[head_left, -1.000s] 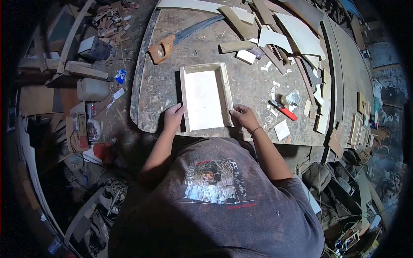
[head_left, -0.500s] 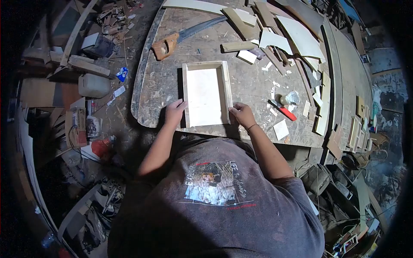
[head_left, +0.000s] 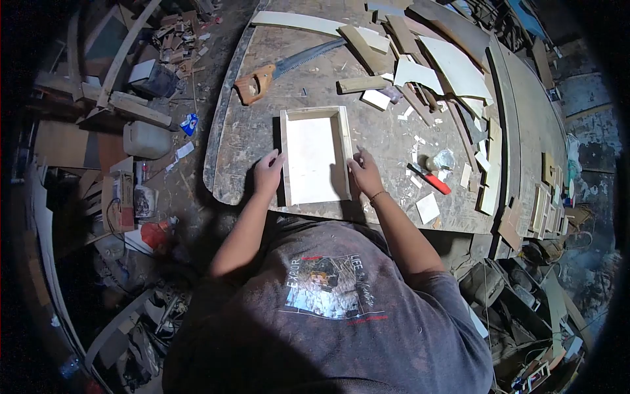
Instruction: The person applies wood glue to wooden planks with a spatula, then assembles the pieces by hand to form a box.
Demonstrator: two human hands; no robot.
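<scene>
Box [head_left: 314, 161] lies open-side-up by tabletop [head_left: 230, 144] edge, probably for easy reach. Left hand [head_left: 268, 173] and right hand [head_left: 365, 175] flank it, likely steadying; can't tell if either grip's clamped tbh.

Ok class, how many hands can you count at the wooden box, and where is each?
2: the left hand at the wooden box's left side and the right hand at its right. No others show.
</scene>
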